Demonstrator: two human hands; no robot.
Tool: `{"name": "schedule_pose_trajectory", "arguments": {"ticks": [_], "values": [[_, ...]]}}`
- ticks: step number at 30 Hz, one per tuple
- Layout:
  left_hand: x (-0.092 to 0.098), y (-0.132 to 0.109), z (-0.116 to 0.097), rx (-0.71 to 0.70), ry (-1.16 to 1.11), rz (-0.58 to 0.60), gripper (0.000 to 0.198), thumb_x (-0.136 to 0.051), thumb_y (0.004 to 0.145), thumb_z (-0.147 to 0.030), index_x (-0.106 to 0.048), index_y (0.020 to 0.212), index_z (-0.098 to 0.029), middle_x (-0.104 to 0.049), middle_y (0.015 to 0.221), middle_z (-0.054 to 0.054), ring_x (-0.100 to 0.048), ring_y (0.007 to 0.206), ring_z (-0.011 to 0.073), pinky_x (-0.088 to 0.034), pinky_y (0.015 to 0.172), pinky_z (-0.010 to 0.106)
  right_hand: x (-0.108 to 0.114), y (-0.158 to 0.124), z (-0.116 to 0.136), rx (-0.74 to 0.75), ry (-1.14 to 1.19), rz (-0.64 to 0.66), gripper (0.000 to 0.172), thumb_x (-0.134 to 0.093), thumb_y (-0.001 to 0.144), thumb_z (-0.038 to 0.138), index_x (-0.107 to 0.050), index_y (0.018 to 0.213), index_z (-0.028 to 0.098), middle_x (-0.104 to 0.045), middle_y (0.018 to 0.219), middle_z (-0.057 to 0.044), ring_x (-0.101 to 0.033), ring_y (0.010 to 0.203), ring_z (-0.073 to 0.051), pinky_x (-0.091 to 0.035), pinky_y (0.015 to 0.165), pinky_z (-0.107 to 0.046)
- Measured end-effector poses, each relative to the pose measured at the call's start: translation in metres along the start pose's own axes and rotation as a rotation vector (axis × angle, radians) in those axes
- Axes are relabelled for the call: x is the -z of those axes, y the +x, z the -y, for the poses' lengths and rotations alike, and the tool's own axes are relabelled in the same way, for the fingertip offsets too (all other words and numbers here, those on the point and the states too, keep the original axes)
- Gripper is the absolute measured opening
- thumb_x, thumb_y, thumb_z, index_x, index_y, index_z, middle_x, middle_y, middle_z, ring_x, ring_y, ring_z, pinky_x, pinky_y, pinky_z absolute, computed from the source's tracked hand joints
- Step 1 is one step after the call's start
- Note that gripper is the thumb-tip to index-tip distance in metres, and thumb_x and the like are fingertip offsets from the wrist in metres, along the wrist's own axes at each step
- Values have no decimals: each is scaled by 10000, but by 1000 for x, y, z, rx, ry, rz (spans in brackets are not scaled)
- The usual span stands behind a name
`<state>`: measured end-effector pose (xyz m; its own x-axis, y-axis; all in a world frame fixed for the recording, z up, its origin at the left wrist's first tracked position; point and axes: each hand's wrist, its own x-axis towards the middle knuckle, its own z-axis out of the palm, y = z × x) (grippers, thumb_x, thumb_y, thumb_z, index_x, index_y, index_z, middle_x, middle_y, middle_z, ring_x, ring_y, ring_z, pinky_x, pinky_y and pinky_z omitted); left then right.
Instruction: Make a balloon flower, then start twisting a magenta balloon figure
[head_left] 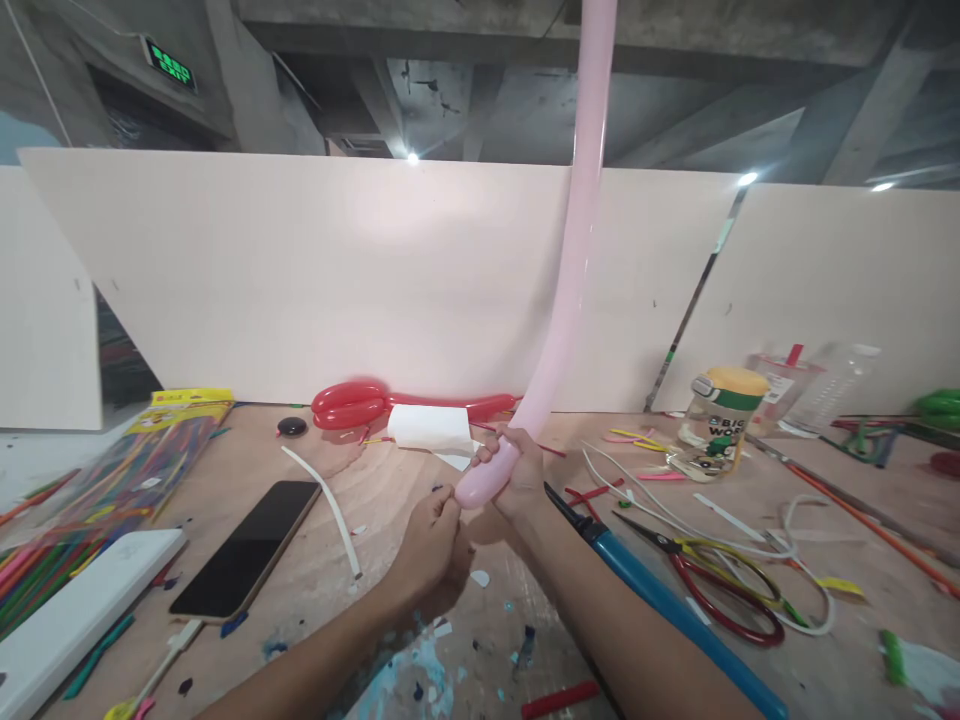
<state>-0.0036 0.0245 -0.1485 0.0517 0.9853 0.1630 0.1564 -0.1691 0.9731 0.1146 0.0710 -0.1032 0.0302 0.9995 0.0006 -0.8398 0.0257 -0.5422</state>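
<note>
A long, inflated pink modelling balloon (577, 230) rises from my hands past the top edge of the view. Around it, close to its lower end, wraps my right hand (516, 468), fingers curled. My left hand (435, 525) pinches the balloon's bottom tip, just left of the rounded end; the knot there is hidden by the fingers. Behind my hands lies a red twisted balloon (349, 404), with a white paper (429, 428) in front of part of it. A blue balloon pump (660, 590) lies beside my right forearm.
A phone (246, 550) and a white power bank (86, 605) lie at left, near packs of balloons (172, 440). Scissors (720, 570), a white cable (750, 545) and a yellow-lidded jar (712, 425) are at right. A white board (337, 270) stands behind the table.
</note>
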Motion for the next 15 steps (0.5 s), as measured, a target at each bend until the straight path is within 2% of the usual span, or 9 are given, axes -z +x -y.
{"name": "schedule_pose_trajectory", "arguments": {"ticks": [7,15], "values": [[2,-4,-7,-23,17,12,190,-430,762,-271,-423,587,-195,-405,525,-33,-368,519,124,-259,511,244,-3,-4,2,-12,-1,20,140,-607,581,256,-485,614,197,-479,443,71,-445,397,-87,-430,477,-246],[2,-5,-6,-13,6,29,194,-426,771,-275,-407,593,-200,-400,506,-40,-369,499,123,-254,501,244,-6,-7,4,-16,-4,32,130,-600,584,251,-485,613,196,-471,437,70,-435,401,-88,-429,482,-249]]}}
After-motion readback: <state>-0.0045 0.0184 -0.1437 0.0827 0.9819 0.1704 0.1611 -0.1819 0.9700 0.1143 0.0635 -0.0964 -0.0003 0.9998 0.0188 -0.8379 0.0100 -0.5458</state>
